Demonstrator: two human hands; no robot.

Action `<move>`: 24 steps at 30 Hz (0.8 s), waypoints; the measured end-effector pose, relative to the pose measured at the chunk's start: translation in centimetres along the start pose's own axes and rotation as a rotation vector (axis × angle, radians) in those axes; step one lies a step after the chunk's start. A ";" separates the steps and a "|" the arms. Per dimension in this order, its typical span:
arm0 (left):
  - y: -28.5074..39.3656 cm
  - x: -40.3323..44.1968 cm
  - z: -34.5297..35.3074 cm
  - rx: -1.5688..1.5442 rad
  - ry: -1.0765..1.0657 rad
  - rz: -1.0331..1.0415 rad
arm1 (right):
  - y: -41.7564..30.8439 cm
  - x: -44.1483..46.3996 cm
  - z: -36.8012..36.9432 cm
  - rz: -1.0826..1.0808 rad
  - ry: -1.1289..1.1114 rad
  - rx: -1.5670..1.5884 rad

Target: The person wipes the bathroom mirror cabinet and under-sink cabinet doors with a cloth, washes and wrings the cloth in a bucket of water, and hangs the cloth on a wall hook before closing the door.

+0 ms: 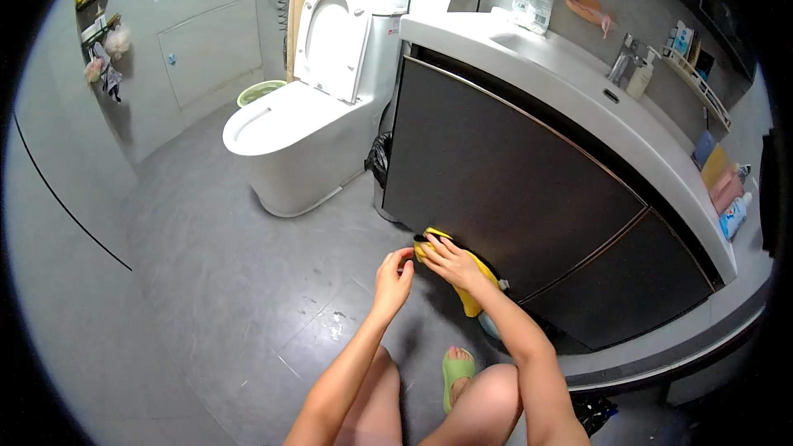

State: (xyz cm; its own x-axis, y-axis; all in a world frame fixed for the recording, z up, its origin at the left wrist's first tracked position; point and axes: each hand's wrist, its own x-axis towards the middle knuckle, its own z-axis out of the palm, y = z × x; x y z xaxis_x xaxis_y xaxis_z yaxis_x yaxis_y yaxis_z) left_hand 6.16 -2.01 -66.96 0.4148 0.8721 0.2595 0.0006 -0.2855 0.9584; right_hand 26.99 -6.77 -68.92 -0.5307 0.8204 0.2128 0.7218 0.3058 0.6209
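Yellow cloth [470,303] sits at five o'clock in view, beside the dark vanity cabinet's [504,157] lower edge. The right hand [452,263] clasps it, fingers spread, probably for control; the left hand [395,281], loosely curled, seemingly empty, hovers toward nine o'clock, contact unclear.

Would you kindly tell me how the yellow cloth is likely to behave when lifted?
The yellow cloth would probably sag, as it trails out beneath the right hand. It seems unlikely to roll, since its visible outline looks soft and irregular.
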 end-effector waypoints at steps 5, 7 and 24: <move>0.2 -0.4 1.2 -0.024 -0.031 -0.004 | 2.9 -6.1 -6.8 0.238 0.148 0.045; 1.1 -0.5 2.1 -0.099 -0.055 -0.005 | 6.1 -7.7 -11.8 0.374 0.301 -0.153; 4.9 3.1 2.9 -0.201 -0.037 0.067 | 16.2 6.9 -22.8 0.649 0.424 -0.352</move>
State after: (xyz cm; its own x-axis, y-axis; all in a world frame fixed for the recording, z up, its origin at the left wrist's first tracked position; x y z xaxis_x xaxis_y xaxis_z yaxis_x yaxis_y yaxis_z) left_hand 10.09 -1.87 -61.81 0.4408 0.8376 0.3226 -0.2083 -0.2541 0.9445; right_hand 24.84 -7.20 -40.18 -0.2315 0.5090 0.8291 0.7976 -0.3887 0.4613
